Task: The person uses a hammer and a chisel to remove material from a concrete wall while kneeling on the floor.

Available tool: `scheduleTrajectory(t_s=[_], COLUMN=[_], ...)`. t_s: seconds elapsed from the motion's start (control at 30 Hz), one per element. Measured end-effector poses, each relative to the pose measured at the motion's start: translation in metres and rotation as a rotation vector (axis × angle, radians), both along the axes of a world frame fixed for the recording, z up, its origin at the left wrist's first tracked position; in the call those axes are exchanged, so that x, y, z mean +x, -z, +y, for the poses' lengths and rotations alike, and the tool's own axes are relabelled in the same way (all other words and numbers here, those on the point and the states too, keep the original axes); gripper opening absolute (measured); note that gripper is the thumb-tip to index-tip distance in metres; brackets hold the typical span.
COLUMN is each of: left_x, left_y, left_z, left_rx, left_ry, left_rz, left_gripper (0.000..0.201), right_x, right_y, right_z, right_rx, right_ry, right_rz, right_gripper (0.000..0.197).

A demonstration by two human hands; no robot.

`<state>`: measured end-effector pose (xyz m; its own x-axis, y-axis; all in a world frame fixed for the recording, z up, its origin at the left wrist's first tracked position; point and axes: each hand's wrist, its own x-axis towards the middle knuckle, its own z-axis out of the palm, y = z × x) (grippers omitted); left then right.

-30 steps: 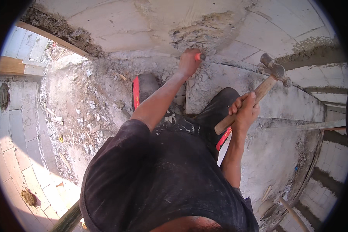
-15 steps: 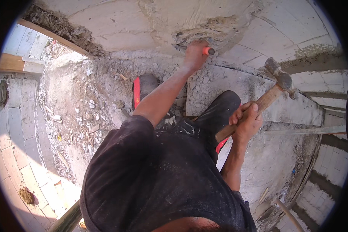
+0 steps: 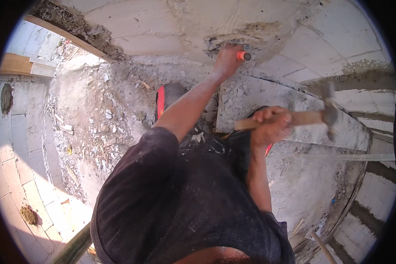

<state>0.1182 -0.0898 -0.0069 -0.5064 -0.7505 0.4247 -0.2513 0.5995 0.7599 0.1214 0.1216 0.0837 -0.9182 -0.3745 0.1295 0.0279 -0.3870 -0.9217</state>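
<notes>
My left hand (image 3: 228, 60) is wrapped round the orange grip of a chisel (image 3: 242, 55), whose dark butt end points toward the right. The chisel's working end is hidden by my fist at a rough, broken hollow (image 3: 259, 33) in the pale wall (image 3: 141, 31). Over by my right knee, my right hand (image 3: 273, 125) grips the wooden handle of a hammer (image 3: 306, 118). Its metal head, smeared by motion, is out to the right, apart from the chisel. The handle lies nearly level, with its butt end sticking out left of my fist.
Rubble and chips (image 3: 103, 132) cover the ground to the left. A pale flat board (image 3: 290, 108) lies beneath the hammer. A wooden strip (image 3: 68, 37) runs along the wall at upper left. Block walls (image 3: 20, 132) stand on both sides, and a pole (image 3: 77, 246) leans at lower left.
The hammer has swung from a slanted pose to nearly level, its head lower and slightly farther right. My left hand keeps its hold on the chisel; the whole view has shifted slightly.
</notes>
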Motion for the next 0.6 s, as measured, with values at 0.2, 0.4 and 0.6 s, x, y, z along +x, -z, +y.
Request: scheduleTrajectory(t_s=[0.2, 0.4, 0.6], left_x=[0.0, -0.003, -0.001], left_y=[0.008, 0.005, 0.005], left_z=[-0.012, -0.009, -0.009], left_rx=[-0.078, -0.072, -0.066], left_ry=[-0.013, 0.008, -0.039], left_rz=[0.029, -0.022, -0.037], left_gripper=[0.016, 0.019, 0.018], right_x=[-0.015, -0.007, -0.023], right_y=[0.032, 0.005, 0.016], right_z=[0.004, -0.01, -0.007], right_rx=[0.535, 0.047, 0.596], right_ry=[-0.37, -0.056, -0.416], right_rz=[-0.159, -0.105, -0.179], right_gripper=[0.04, 0.032, 0.036])
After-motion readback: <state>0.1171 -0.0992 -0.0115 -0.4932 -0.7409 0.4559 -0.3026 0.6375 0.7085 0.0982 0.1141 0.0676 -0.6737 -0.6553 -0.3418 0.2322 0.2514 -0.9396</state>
